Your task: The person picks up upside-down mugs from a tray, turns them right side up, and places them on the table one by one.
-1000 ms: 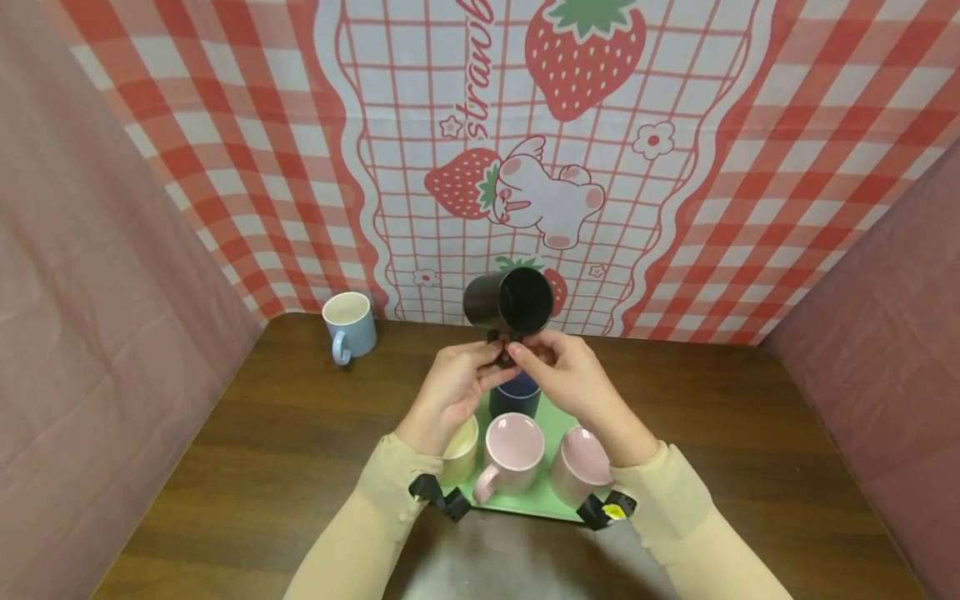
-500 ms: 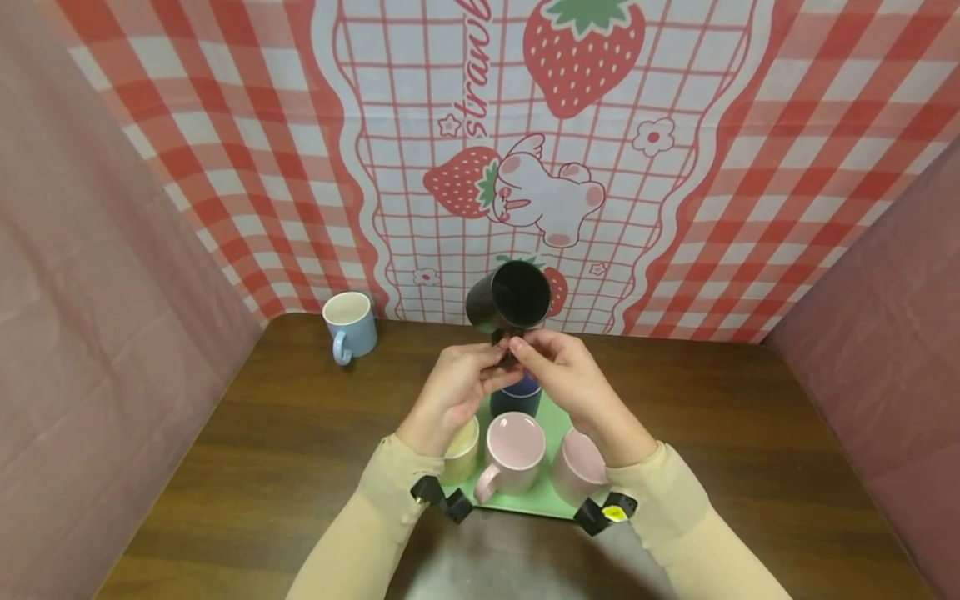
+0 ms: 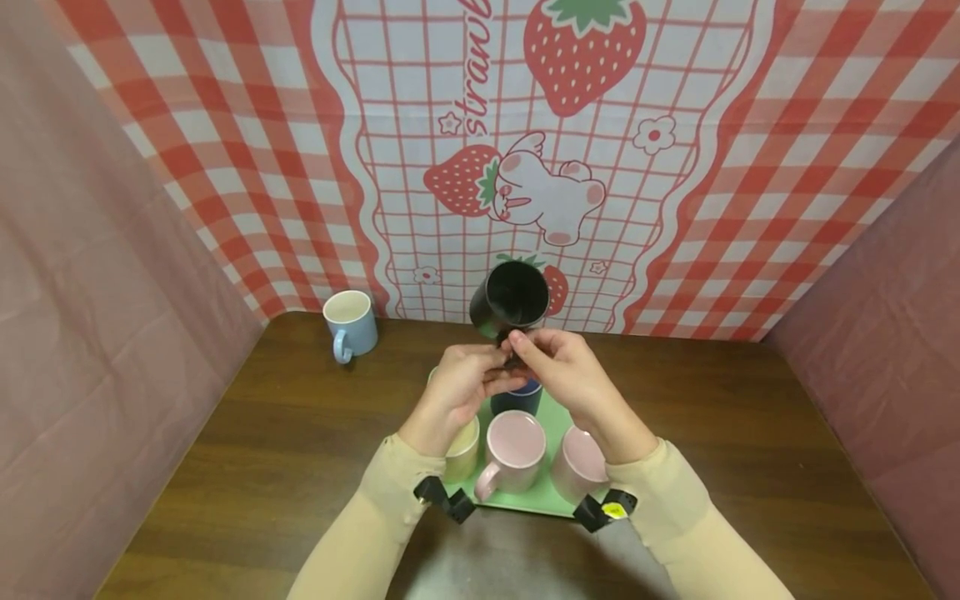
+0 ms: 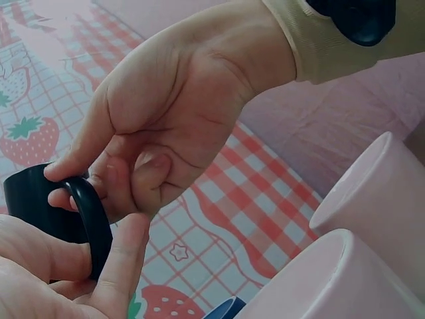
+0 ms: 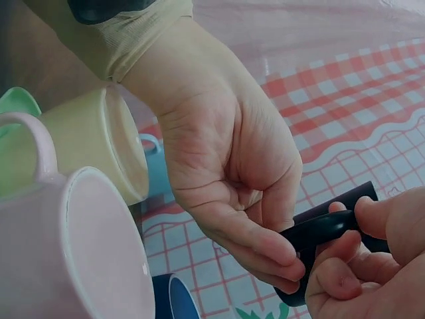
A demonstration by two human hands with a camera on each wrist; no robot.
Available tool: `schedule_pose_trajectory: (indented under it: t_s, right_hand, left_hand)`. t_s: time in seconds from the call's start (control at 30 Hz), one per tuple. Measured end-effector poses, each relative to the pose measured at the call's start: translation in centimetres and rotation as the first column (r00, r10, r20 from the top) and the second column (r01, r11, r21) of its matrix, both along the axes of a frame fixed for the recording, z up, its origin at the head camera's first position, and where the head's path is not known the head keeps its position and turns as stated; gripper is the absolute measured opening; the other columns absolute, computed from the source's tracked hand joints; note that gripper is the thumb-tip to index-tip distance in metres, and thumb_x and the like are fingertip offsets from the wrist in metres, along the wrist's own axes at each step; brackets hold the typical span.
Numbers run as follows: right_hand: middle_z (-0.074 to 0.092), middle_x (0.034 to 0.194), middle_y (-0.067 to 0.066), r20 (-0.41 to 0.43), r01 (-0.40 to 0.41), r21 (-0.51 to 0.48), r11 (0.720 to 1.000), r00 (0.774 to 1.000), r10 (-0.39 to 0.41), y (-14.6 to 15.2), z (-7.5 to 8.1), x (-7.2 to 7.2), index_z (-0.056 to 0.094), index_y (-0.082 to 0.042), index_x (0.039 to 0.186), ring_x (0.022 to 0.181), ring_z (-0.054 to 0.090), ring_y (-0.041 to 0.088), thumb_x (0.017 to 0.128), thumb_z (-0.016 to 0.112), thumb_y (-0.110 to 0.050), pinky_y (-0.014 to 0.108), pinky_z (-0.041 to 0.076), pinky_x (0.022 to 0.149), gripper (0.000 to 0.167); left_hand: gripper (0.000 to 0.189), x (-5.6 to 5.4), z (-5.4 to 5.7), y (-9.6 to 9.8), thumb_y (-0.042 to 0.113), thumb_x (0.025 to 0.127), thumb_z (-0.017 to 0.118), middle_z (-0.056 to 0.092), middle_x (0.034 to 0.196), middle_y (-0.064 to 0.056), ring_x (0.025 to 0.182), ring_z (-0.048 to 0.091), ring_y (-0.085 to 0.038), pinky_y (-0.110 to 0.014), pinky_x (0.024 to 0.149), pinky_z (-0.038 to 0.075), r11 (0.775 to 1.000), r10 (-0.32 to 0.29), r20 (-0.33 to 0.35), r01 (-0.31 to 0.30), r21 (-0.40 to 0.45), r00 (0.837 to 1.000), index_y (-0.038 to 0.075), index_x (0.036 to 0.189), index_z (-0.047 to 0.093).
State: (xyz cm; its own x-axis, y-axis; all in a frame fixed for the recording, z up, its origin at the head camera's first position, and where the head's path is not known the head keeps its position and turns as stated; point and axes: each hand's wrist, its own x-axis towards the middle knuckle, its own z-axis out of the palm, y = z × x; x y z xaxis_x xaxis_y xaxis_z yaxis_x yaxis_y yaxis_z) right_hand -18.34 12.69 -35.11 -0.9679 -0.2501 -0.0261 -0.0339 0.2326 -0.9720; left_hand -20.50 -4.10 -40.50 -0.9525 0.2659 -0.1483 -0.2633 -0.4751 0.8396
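Observation:
A black mug (image 3: 486,313) is held up over the green tray (image 3: 553,415), its mouth tipped toward the head camera. My left hand (image 3: 453,387) grips its handle from the left. From the other side my right hand (image 3: 573,379) pinches the same handle. In the left wrist view the curved black handle (image 4: 91,216) shows between the fingers of both hands. Below them a dark blue cup (image 3: 516,403) stands on the tray, partly covered by the hands.
Two pink mugs (image 3: 512,477) and a yellow mug (image 3: 462,467) stand on the tray, nearer my wrists. Another pale rim peeks out behind my left hand. A light blue mug (image 3: 360,335) stands on the wooden table (image 3: 300,442) at the back left, near the checked cloth.
The black mug has turned slightly so that its mouth faces further upward. Both hands keep their hold on the handle and have barely moved.

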Motion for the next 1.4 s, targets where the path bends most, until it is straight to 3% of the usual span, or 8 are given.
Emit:
schedule_pose_trajectory:
  t_s: [0.27,0.57,0.8,0.93,1.1,1.2,1.27,1.4]
  right_hand:
    - [0.077,0.105,0.012,-0.04,0.045,-0.046,0.998,0.998,-0.047,0.1,-0.2,0.1,0.074,0.011,0.116,0.093,0.069,0.016,0.113,0.063,-0.02,0.023,0.059,0.079,0.033]
    - [0.068,0.089,0.002,-0.094,0.105,-0.076,0.992,0.989,-0.112,0.7,0.1,0.5,0.075,0.011,0.111,0.076,0.052,0.012,0.113,0.064,-0.02,0.024,0.047,0.07,0.033]
    - [0.061,0.084,0.003,-0.078,0.121,-0.074,0.99,0.989,-0.126,1.7,0.6,0.6,0.072,0.011,0.111,0.071,0.048,0.014,0.113,0.063,-0.022,0.025,0.042,0.066,0.034]
    - [0.063,0.089,0.003,-0.074,0.147,-0.097,0.984,0.985,-0.154,2.9,1.1,0.6,0.07,0.011,0.111,0.072,0.047,0.015,0.113,0.063,-0.024,0.025,0.041,0.068,0.035]
    - [0.064,0.092,0.003,-0.078,0.187,-0.13,0.974,0.977,-0.198,4.6,1.6,0.4,0.069,0.01,0.109,0.071,0.047,0.014,0.113,0.063,-0.022,0.025,0.043,0.069,0.033]
    - [0.065,0.093,0.001,-0.09,0.21,-0.135,0.968,0.971,-0.223,5.7,1.9,0.4,0.069,0.01,0.109,0.073,0.048,0.013,0.113,0.062,-0.021,0.025,0.044,0.07,0.032]
    - [0.065,0.094,0.0,-0.095,0.229,-0.129,0.965,0.966,-0.242,6.5,2.0,0.5,0.07,0.008,0.11,0.075,0.048,0.013,0.113,0.062,-0.022,0.024,0.045,0.072,0.031]
    - [0.065,0.097,0.0,-0.113,0.252,-0.12,0.96,0.957,-0.266,8.6,2.0,0.7,0.07,0.006,0.11,0.076,0.048,0.013,0.113,0.062,-0.024,0.023,0.045,0.072,0.031]
  left_hand:
    - [0.028,0.2,0.3,0.2,-0.003,0.108,0.059,0.08,0.089,-0.015,0.08,0.08,-0.021,-0.033,0.078,0.067,0.999,-0.03,-0.037,0.03,-0.018,0.999,-0.022,0.128,0.067]
    - [0.031,0.9,1.0,-0.1,0.004,0.111,0.061,0.079,0.103,-0.027,0.084,0.081,-0.022,-0.04,0.084,0.067,0.984,-0.113,-0.152,0.09,-0.155,0.982,-0.021,0.129,0.067]
    - [0.027,2.2,1.7,-0.9,-0.003,0.105,0.06,0.078,0.101,-0.03,0.084,0.081,-0.024,-0.04,0.08,0.068,0.947,-0.056,-0.291,-0.041,-0.318,0.955,-0.017,0.127,0.07]
    - [0.027,3.3,1.8,-1.9,0.001,0.101,0.068,0.08,0.104,-0.022,0.091,0.081,-0.025,-0.036,0.082,0.067,0.839,-0.088,-0.46,-0.183,-0.513,0.884,-0.01,0.125,0.074]
    - [0.046,4.0,0.6,-4.4,0.019,0.094,0.078,0.077,0.129,-0.011,0.121,0.074,-0.029,-0.044,0.106,0.059,0.569,-0.286,-0.593,-0.364,-0.737,0.753,0.003,0.137,0.073]
    - [0.057,4.0,-0.4,-5.8,0.029,0.092,0.079,0.07,0.144,-0.014,0.137,0.063,-0.035,-0.056,0.115,0.051,0.451,-0.384,-0.607,-0.432,-0.781,0.695,0.006,0.144,0.069]
    - [0.061,3.9,-1.1,-6.6,0.032,0.093,0.079,0.067,0.148,-0.017,0.143,0.059,-0.037,-0.059,0.117,0.048,0.414,-0.434,-0.617,-0.463,-0.784,0.657,0.005,0.146,0.067]
    - [0.066,3.7,-2.3,-7.7,0.035,0.093,0.08,0.067,0.148,-0.018,0.146,0.055,-0.041,-0.063,0.12,0.044,0.397,-0.513,-0.632,-0.493,-0.774,0.58,0.001,0.147,0.065]
